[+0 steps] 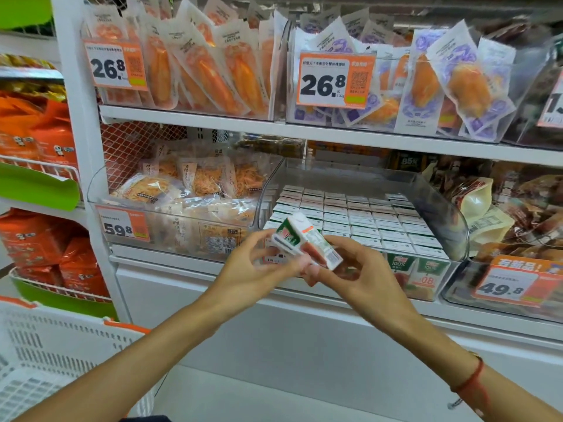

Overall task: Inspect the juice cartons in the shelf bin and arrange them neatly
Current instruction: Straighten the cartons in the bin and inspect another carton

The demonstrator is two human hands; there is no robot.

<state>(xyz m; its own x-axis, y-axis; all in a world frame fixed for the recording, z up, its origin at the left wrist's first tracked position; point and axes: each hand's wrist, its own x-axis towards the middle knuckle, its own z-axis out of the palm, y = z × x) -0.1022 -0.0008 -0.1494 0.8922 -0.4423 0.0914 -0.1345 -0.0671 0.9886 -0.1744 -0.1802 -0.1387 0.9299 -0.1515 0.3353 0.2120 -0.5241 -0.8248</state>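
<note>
A small juice carton (307, 240), white with green and red print, is tilted on its side in front of the shelf bin. My left hand (249, 271) grips its lower left end, and my right hand (350, 271) holds it from below on the right with curled fingers. Behind them the clear plastic bin (438, 205) holds several tight rows of the same cartons (359, 220), standing upright with white tops showing. Green "100%" faces (414, 269) show through the bin's front wall.
A clear bin of shredded snack packs (189, 190) sits left of the juice bin, and one of brown pouches (518, 214) sits right. Orange price tags (515, 284) hang on the fronts. The upper shelf (304, 132) overhangs. A white perforated basket (51, 357) stands at lower left.
</note>
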